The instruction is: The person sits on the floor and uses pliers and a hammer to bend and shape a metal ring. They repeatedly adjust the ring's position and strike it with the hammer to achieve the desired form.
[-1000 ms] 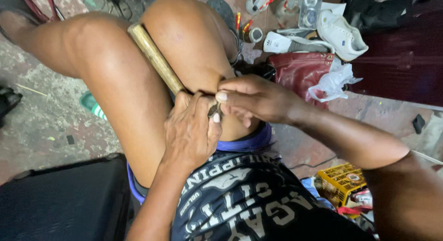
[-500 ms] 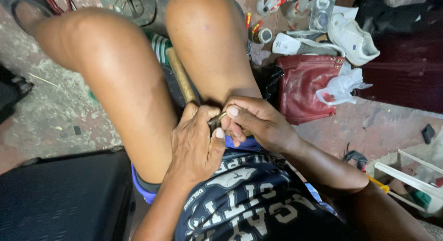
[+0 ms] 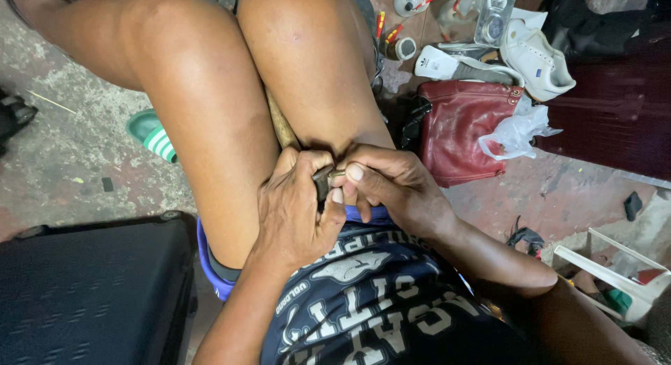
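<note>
Wooden handle (image 3: 281, 124) runs mostly hidden between the thighs; the small metal piece (image 3: 327, 181) at its near end is hard to make out, pinched by the left hand (image 3: 293, 211) and right hand (image 3: 391, 187). Rough concrete floor (image 3: 70, 162) lies below, with a red bag (image 3: 461, 127), white shoes (image 3: 535, 54) and a black case (image 3: 91, 288) around.

soft, even daylight from above here, bright on both knees with a mild sheen, no hard glare. shadow pools between the thighs and under the hands. focus is crisp at centre; the wide lens bends the edges, and the dark suitcase (image 3: 91, 295) swallows detail.
</note>
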Available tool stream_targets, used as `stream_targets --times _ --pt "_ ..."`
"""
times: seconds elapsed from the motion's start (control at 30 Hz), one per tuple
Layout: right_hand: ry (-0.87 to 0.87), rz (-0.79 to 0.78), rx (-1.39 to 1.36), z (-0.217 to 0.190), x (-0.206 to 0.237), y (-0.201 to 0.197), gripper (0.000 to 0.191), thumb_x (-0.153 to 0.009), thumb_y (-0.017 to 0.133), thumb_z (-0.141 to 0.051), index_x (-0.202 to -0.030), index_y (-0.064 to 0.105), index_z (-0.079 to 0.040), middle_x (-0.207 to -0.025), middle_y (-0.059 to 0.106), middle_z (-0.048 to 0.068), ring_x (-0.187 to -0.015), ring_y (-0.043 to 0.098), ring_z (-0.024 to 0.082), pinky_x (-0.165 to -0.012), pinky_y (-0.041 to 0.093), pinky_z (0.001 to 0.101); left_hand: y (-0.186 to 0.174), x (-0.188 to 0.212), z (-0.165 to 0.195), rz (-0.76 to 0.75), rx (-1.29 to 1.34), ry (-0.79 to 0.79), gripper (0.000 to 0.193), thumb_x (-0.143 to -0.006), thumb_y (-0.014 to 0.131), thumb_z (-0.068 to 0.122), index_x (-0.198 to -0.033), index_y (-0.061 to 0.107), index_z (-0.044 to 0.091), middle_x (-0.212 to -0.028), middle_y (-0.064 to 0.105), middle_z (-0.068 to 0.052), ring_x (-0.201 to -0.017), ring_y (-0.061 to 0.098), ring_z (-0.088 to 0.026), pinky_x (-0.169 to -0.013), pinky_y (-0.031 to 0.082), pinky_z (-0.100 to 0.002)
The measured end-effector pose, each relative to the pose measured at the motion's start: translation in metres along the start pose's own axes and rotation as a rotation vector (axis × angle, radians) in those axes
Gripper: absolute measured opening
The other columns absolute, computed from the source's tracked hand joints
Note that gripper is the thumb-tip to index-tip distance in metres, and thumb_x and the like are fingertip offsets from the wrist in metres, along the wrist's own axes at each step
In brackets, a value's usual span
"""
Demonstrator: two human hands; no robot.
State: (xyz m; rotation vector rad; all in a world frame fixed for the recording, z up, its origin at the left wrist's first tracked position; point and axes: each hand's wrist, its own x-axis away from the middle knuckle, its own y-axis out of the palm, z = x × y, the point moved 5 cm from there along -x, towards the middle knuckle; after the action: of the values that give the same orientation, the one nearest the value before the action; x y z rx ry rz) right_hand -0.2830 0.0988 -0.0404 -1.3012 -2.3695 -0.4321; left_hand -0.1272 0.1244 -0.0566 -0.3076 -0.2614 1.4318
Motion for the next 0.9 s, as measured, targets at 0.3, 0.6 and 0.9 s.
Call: stream_targets --times 0.3,0.6,0.9 --pt "0.081 0.04 -0.218 0.008 -0.007 -0.005 0.013 -0.107 0.051 -0.019 -0.108 0.051 -0.006 -0.076 0.06 0.004 -0.056 0.053 0.009 -0.05 0.048 0.0223 0.004 0.001 -0.001 -0.021 -0.025 0.042 0.022 -0.099 0.062 0.021 -0.111 0.057 0.004 -0.088 0.066 -0.017 -0.086 0.063 -0.036 -0.072 0.05 -0.048" --pt "-0.237 0.163 0.462 -0.01 -0.007 -0.005 0.009 -0.105 0.062 -0.009 -0.105 0.056 -0.003 -0.084 0.058 0.005 -0.068 0.054 0.011 -0.062 0.046 0.0258 0.008 0.002 0.0 0.05 -0.033 -0.006 0.022 -0.098 0.063 0.023 -0.108 0.059 0.004 -0.083 0.061 -0.015 -0.079 0.061 -0.035 -0.068 0.05 -0.047" --pt "-0.475 0.088 0.599 -0.019 -0.018 0.001 0.017 -0.108 0.06 -0.015 -0.104 0.049 -0.003 -0.088 0.056 0.011 -0.071 0.06 0.024 -0.066 0.05 0.0334 0.009 0.006 0.0 0.117 -0.057 -0.032 0.024 -0.099 0.061 0.027 -0.106 0.055 0.005 -0.085 0.064 -0.015 -0.083 0.062 -0.036 -0.071 0.05 -0.048"
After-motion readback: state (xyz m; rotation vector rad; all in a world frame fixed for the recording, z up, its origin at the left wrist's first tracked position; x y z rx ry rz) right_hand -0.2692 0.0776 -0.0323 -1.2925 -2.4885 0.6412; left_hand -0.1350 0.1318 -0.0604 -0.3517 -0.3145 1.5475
